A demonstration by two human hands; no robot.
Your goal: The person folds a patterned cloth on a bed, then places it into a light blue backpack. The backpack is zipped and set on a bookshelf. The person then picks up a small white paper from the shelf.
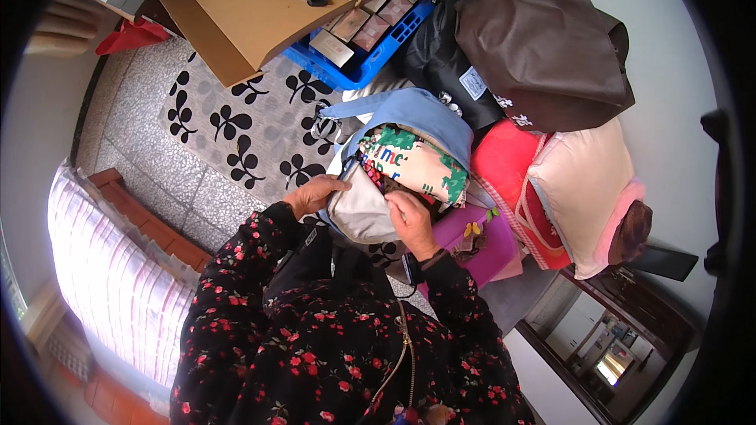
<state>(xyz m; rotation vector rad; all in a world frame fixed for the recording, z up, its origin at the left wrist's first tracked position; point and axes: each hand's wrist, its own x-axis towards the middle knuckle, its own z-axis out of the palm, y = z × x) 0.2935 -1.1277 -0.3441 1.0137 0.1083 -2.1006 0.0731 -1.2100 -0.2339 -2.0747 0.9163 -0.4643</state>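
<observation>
A blue fabric backpack [407,107] lies unzipped before me, its pale lining [357,203] folded towards me. My left hand [319,193] grips the left edge of the opening, thumb on the lining. At the opening's near right side is my right hand [411,223], fingers curled against the lining's edge; whether they pinch the fabric is hard to tell. Inside the bag sits a cream and green printed fabric pouch [416,165], with a colourful patterned cloth [373,176] partly hidden to its left.
Beyond stand an open cardboard box [254,12] and a blue plastic crate [378,65] of small boxes. Brown [543,59] and black bags [437,53], a red bag [502,150] and a cream cushion [590,189] are piled right. A purple container [496,248] stands beside my right wrist.
</observation>
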